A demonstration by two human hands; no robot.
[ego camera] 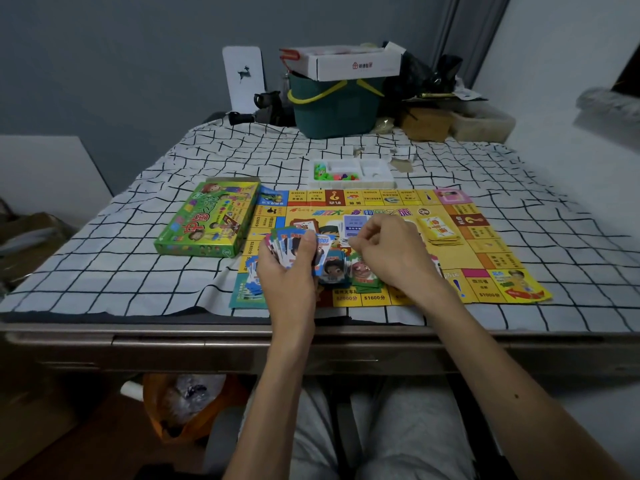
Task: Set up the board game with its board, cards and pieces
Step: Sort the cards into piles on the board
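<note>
Left hand (289,263) grips fanned cards (294,245) over the board (485,237); right hand (391,252) curled beside.

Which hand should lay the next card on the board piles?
Probably right. The left hand grips the card fan; the right hand sits beside it, above the piles on the board.

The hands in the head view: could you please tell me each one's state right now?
Left hand: grips a fan of cards.
Right hand: fingers curled; holding anything, cannot tell.
</note>
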